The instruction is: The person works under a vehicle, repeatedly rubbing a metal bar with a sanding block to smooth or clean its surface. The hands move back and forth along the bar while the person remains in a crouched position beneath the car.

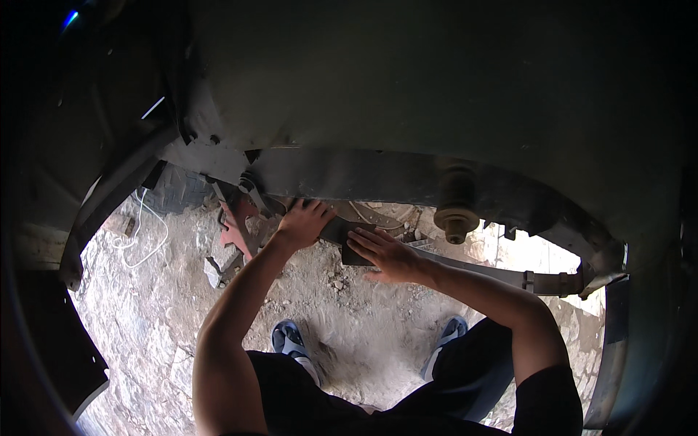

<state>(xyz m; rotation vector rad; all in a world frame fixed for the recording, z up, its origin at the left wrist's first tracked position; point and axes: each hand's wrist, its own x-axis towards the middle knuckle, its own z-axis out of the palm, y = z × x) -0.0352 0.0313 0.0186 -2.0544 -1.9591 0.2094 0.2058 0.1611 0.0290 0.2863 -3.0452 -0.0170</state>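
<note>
Both my hands reach forward to a dark flat metal piece (336, 231) below a long dark beam. My left hand (305, 222) lies on its left end close under the beam, fingers apart and slightly bent. On the wider right end of that piece rests my right hand (392, 257), its fingers stretched flat and the thumb apart below. What lies under my palms is hidden. Left of my left hand are a dark rod-like bracket (254, 192) and a red metal stand or jack (236, 225) standing on the ground.
The dark beam (349, 174) and a large dark curved panel (407, 80) hang overhead. A round bushing-like part (456, 218) projects down at the right, above a strapped leaf-spring-like bar (502, 273). A white cable (156, 236) lies on the rough, stony ground (349, 320) at the left.
</note>
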